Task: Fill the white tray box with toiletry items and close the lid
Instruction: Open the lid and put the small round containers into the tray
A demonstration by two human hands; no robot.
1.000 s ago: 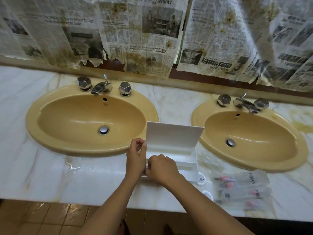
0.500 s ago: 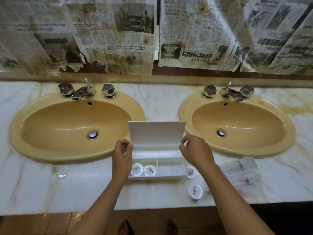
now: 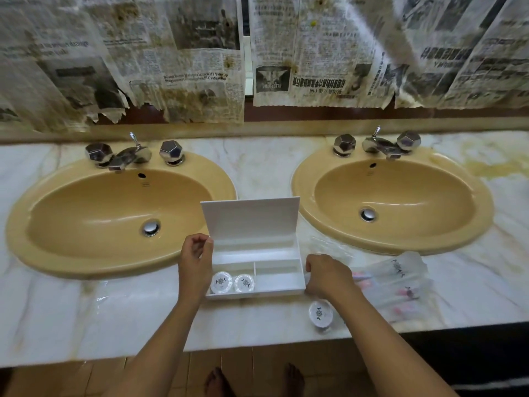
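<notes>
The white tray box [image 3: 282, 285] stands on the marble counter between two sinks, with its lid [image 3: 250, 219] upright and open. Two round white soap packets [image 3: 221, 283] lie in its front left compartment; the other compartments look bare. My left hand [image 3: 195, 266] is at the box's left wall, fingers curled and thumb against the edge. My right hand [image 3: 326, 277] is curled downward just right of the box, over a round soap packet that it hides. Another round soap packet [image 3: 320, 313] lies near the counter's front edge.
Clear plastic packets with toothbrushes [image 3: 398, 282] lie to the right of my right hand. A yellow sink [image 3: 51, 253] is on the left and another yellow sink [image 3: 469, 224] on the right. The counter's front edge [image 3: 257, 343] is close below the box.
My right hand left the lid's right edge and dropped beside the box, covering the soap packet there. My left hand stayed at the left wall. The lid stays open.
</notes>
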